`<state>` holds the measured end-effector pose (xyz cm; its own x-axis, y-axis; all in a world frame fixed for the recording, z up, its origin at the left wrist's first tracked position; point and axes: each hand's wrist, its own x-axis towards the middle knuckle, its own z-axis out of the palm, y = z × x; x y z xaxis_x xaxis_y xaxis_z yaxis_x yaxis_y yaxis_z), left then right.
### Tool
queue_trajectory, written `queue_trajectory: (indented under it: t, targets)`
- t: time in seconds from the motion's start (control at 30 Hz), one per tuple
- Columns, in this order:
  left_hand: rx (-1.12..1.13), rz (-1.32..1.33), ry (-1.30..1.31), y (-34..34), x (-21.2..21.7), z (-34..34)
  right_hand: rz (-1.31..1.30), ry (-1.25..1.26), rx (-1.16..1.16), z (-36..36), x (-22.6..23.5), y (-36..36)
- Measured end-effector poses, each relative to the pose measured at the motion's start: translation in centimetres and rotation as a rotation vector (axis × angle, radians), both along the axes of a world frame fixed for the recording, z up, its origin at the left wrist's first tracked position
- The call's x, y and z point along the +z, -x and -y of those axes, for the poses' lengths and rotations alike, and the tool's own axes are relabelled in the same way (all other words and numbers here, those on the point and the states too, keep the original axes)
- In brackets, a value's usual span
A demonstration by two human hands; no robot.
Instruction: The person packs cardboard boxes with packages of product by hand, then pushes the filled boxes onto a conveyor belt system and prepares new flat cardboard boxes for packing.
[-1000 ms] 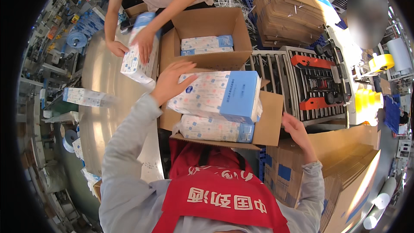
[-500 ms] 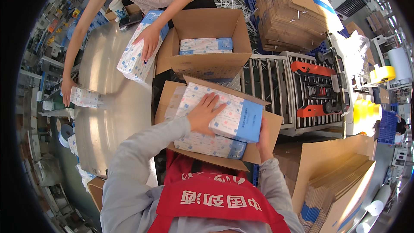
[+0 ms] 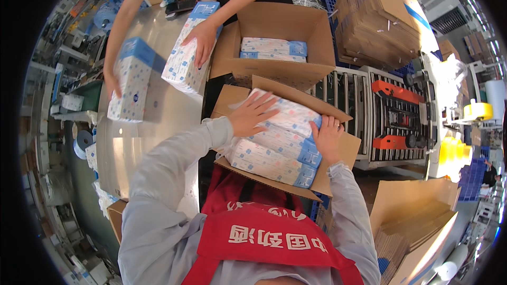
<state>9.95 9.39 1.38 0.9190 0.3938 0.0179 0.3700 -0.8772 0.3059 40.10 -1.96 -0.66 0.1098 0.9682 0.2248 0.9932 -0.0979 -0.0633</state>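
Observation:
An open cardboard carton (image 3: 340,166) in front of me holds rows of white soft packs with blue ends, apparently tissue packs. My left hand (image 3: 251,116) lies with fingers spread on the left end of the far tissue pack (image 3: 293,112). My right hand (image 3: 328,140) is at the blue right ends, thumb apart from the fingers, which reach along the carton's inner right side. Beside the far pack sit a middle tissue pack (image 3: 285,139) and a near tissue pack (image 3: 266,162). Neither hand grips a pack.
Across from me, a co-worker's hands hold two tissue packs (image 3: 191,53) (image 3: 129,87) over a metal table (image 3: 163,137). Another open carton (image 3: 285,71) with packs stands beyond mine. A roller conveyor (image 3: 343,92), stacked flat cartons (image 3: 377,24) and more cardboard (image 3: 406,211) are on the right.
The upper pack has gone down into the carton beside the others, and my right hand has moved up over its end. The co-worker's left-side pack has been tipped up and brought nearer.

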Motion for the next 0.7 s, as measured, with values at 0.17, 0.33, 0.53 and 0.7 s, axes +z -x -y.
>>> queue_trajectory:
  t: [0.17,0.33,0.53,0.7]
  targets:
    - [0.108,-0.284,0.186,3.4,-3.7,1.0,0.042,0.095,-0.027,1.0,-4.5,1.8]
    - [0.55,-0.167,0.992,5.9,6.2,3.9,-0.071,0.12,0.109,6.2,-1.3,4.2]
    - [0.467,0.082,1.012,5.7,-8.4,12.1,-0.154,0.303,0.115,8.1,-3.1,4.7]
    - [0.249,-0.592,0.816,2.4,2.9,5.6,-0.115,0.373,0.19,8.4,0.2,4.7]
